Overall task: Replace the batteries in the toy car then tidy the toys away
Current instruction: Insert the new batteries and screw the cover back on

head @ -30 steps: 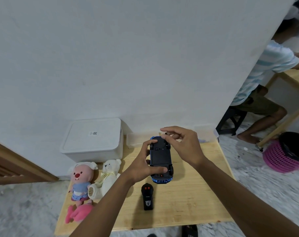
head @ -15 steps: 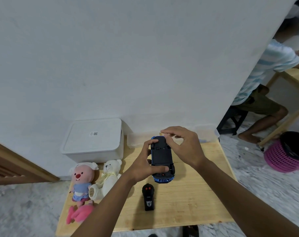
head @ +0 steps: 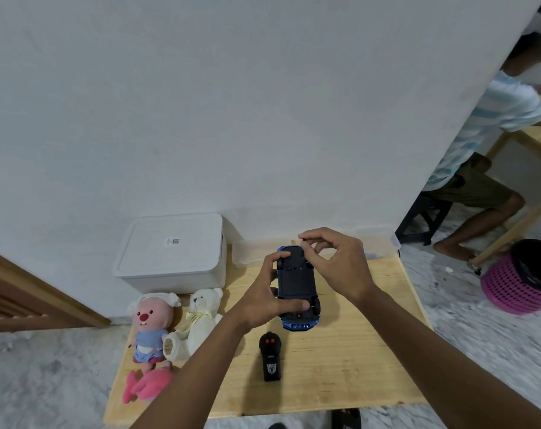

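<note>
A blue toy car point(head: 296, 281) is held upside down above the wooden table point(head: 355, 351), its black underside facing up. My left hand point(head: 263, 294) grips it from the left, thumb across the rear end and fingers at the front. My right hand point(head: 334, 261) sits at the car's far end, its curled fingertips pinching at the underside near the front wheels. A black remote control point(head: 270, 356) with red buttons lies on the table just below the car.
A white lidded box point(head: 173, 252) stands at the table's back left, a clear plastic container point(head: 377, 239) at the back right. Three plush toys, a pink beaver plush point(head: 150, 328), a white bear plush point(head: 198, 320) and a pink plush point(head: 146, 387), lie at the left. A seated person point(head: 476, 156) and pink basket point(head: 517, 286) are at the right.
My right hand's fingers have shifted slightly at the car's far end. The car and my left hand have barely moved.
</note>
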Demonstrator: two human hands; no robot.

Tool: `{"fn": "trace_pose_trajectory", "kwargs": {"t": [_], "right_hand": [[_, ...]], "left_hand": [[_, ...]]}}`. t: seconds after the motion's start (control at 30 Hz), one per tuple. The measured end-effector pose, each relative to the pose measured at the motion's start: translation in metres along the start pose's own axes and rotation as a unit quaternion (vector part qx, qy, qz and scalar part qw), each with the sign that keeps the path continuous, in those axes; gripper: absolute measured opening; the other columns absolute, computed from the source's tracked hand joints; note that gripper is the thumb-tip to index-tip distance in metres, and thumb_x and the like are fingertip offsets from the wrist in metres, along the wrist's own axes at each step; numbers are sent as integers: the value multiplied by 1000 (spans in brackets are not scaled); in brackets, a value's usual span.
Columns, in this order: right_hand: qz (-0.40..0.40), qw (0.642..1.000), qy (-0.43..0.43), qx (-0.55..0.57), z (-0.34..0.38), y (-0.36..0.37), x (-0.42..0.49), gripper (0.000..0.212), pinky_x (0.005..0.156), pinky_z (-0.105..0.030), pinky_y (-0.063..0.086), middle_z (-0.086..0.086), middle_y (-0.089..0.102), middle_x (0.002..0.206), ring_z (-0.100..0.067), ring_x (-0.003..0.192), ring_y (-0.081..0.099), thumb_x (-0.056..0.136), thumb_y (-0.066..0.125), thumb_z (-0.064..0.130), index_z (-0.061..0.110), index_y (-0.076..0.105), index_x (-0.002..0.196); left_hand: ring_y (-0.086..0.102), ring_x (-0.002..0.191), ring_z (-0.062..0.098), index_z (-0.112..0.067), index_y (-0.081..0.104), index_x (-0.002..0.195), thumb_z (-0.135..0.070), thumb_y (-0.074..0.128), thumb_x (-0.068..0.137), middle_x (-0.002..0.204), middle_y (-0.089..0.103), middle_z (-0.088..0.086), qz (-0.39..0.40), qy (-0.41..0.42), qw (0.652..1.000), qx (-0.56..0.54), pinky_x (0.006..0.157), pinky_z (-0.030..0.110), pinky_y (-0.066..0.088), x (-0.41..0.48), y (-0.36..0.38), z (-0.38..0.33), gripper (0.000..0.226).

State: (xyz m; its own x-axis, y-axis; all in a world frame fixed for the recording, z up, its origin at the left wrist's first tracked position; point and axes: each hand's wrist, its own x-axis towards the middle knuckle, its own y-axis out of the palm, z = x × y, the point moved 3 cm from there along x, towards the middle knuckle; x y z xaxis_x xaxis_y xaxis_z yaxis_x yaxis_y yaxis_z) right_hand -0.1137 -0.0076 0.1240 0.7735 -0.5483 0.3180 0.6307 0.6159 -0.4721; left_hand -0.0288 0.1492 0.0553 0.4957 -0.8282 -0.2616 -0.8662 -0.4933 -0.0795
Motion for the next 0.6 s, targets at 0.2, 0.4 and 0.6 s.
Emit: {"fn": "trace_pose_trajectory", "kwargs": {"t": [0.2, 0.4, 0.6], "right_hand": [[5, 1000, 0, 21, 0, 1, 3, 13, 81, -27, 59, 13, 74, 87, -8, 84, 71, 86, 80, 22, 25, 75, 98], [1, 1000, -28, -1, 2, 0, 2, 15, 85, -24, 57, 19, 75, 97, -6, 90, 71, 90, 72, 14, 23, 79, 99], [8, 999, 10, 38, 3, -3, 7, 12, 77, -24, 58, 13, 76, 89, -9, 76, 70, 88, 78, 18, 25, 79, 98]], "left_hand": [[63, 119, 23, -51, 35, 138, -20, 93, 74, 136, 52, -2, 7, 2, 1000, 1, 96, 43, 60, 0, 2, -2, 91], [66, 114, 27, -51, 35, 138, -21, 93, 73, 136, 52, 1, 7, -2, 1000, -6, 93, 46, 61, 2, 2, -4, 92], [68, 112, 25, -50, 36, 139, -18, 93, 74, 135, 54, 0, 7, -2, 1000, -5, 92, 44, 61, 2, 2, -4, 92]]}}
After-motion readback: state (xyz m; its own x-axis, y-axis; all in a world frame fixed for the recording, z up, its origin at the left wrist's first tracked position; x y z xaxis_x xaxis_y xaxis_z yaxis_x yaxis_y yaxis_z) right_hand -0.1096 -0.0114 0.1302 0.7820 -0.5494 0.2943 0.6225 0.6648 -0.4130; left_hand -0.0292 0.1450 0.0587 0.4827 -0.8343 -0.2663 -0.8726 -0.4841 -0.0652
